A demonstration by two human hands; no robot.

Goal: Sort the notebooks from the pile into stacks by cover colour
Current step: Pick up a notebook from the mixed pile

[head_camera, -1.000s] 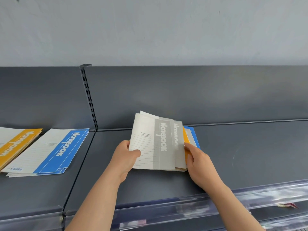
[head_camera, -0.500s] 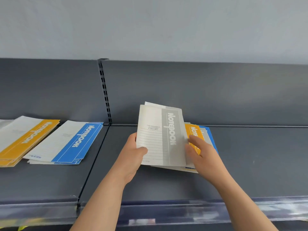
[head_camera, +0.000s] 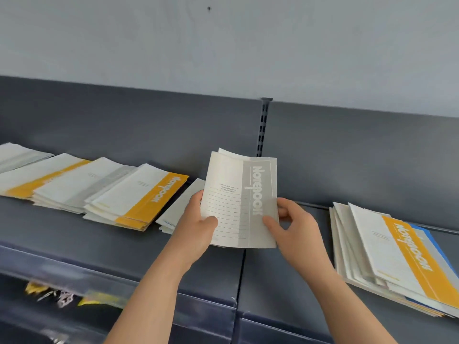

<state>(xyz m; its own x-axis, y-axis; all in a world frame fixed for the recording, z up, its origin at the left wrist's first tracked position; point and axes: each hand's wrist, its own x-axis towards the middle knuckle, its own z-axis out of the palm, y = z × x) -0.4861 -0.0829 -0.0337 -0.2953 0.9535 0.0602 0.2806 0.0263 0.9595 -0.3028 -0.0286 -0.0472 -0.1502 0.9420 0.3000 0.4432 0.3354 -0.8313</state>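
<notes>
Both hands hold a pair of grey-striped notebooks upright above the dark shelf, one sheet-like cover peeking out behind the front one. My left hand grips their left edge, thumb on the cover. My right hand pinches the lower right corner. The mixed pile lies to the right, an orange-striped notebook on top and a blue edge showing beneath. Left of my hands lie an orange stack, a grey stack and another orange stack. A further stack is partly hidden behind my left hand.
A slotted upright post divides the shelf's back panel. A clear plastic rail runs along the shelf's front edge, with yellow items on the shelf below. More pale notebooks lie at the far left.
The grey notebooks have been lifted off the pile and carried left. My view swung left, so the pile now sits at the right and more sorted stacks show.
</notes>
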